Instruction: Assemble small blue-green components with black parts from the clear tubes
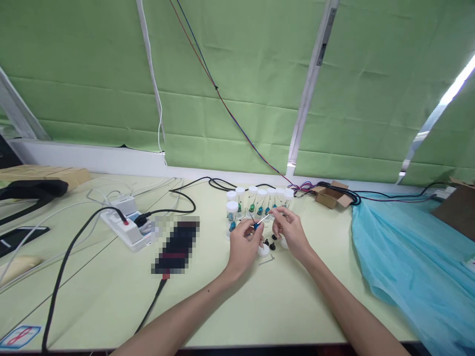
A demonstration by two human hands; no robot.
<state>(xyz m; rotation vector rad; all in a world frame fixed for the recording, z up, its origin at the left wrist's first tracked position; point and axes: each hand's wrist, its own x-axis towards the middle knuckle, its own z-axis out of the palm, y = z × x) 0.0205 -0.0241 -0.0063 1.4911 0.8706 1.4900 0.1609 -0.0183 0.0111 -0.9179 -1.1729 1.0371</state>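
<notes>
My left hand (242, 247) pinches a small blue piece (256, 226) with thin dark wire-like ends sticking out. My right hand (292, 231) is closed on a thin shiny metal rod (264, 218), whose far end reaches the blue piece; whether it is inserted I cannot tell. Just behind both hands stand several clear tubes (232, 217) with white caps, holding blue or green pieces with thin stems. Below the hands lie a round white cap (263, 251), several small black parts (272, 246) and a thin bent metal pin (266, 260). Another white round thing is partly hidden by my right hand.
Left of my hands lie a blurred-out phone (177, 247) on a cable and a white power strip (129, 230) with plugs. A small open cardboard box (332, 195) sits at the back right, beside black cables. Blue plastic sheeting (404, 257) covers the table's right side.
</notes>
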